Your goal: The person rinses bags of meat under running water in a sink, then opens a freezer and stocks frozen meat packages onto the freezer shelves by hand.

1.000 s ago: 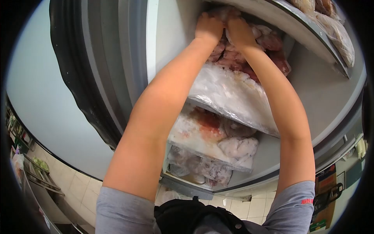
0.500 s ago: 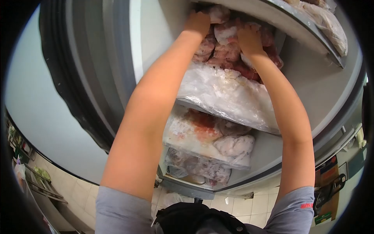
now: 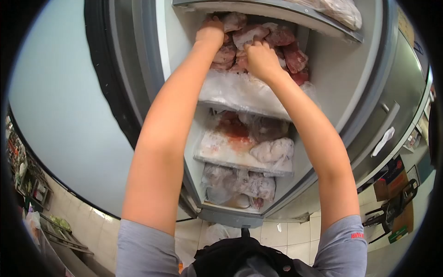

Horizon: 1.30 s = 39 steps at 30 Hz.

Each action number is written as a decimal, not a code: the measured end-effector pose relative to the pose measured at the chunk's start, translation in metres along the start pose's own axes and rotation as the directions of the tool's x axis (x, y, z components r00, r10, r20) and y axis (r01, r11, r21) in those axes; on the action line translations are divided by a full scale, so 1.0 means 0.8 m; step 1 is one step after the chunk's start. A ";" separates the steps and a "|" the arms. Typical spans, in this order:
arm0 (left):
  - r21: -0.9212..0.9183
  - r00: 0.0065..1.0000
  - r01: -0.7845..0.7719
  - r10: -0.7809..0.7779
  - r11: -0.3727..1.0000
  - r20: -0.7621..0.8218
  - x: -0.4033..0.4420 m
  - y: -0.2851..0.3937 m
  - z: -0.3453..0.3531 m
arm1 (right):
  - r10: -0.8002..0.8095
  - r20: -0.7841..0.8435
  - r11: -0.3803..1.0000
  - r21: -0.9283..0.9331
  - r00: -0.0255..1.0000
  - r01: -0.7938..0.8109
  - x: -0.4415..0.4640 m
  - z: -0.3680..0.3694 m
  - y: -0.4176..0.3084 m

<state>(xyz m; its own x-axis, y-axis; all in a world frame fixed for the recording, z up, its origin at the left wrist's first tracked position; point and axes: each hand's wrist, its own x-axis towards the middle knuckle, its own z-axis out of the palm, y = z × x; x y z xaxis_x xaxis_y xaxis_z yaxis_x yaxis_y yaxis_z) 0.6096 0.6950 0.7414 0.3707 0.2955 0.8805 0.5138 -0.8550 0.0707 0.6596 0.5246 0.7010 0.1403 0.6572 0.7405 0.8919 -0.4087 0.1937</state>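
Chunks of frozen meat [image 3: 249, 36], red and frosted, are piled on the upper shelf of an upright freezer. My left hand [image 3: 211, 33] is at the pile's left side by the inner wall, fingers curled beside a frosty piece of meat [image 3: 234, 21]; what they close on is hidden. My right hand [image 3: 264, 59] is closed with its fingertips on the meat at the front middle of the pile. To its right lies a dark red chunk [image 3: 294, 56]. A clear plastic sheet [image 3: 240, 92] with frost hangs over the shelf's front edge below both hands.
A lower shelf [image 3: 214, 147] has red stains and a bagged frosty lump [image 3: 273, 150]. Bagged frozen items [image 3: 242, 182] lie at the bottom. The shelf above [image 3: 277, 13] overhangs my hands. The open freezer door [image 3: 55, 92] stands at left, a metal door [image 3: 392, 87] at right.
My view has shifted, showing more of the freezer and its right side. My right hand has moved left and toward me, from the pile's right part to its front middle. The left hand stays at the left side.
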 end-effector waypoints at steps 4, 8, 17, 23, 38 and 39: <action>-0.024 0.977 -0.038 0.042 0.999 0.209 -0.058 0.004 -0.068 | -0.155 0.122 0.899 0.428 0.980 0.089 -0.099 -0.054 -0.047; -0.127 0.960 -0.275 0.266 0.953 -0.087 -0.140 0.010 -0.113 | -0.440 0.184 0.503 0.861 0.879 0.072 -0.213 -0.090 -0.078; -0.348 0.985 0.048 0.014 0.936 0.173 -0.608 0.032 -0.247 | -0.242 0.940 -0.737 -0.017 0.240 -0.676 -0.848 0.152 -0.075; 0.236 0.210 0.907 -0.862 0.348 0.461 -1.154 0.085 -0.382 | -0.060 0.888 0.344 -0.410 -0.455 -0.845 -1.081 0.082 -0.023; 0.491 -0.336 0.854 -0.904 -0.175 0.263 -1.313 0.230 -0.571 | -0.365 0.923 -0.068 0.106 0.123 -0.992 -0.842 0.179 -0.120; 0.483 -0.356 0.849 -0.907 -0.213 0.225 -1.303 0.224 -0.567 | -0.339 0.938 -0.116 0.040 0.077 -0.992 -0.789 0.153 -0.148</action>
<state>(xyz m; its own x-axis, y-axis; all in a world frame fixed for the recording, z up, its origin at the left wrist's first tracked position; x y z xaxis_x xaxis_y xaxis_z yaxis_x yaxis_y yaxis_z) -0.0356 0.0403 0.0490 -0.4238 0.7664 -0.4827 0.5792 0.6390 0.5061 0.5179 0.2357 0.1319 0.1115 0.7831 -0.6118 -0.2257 -0.5796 -0.7830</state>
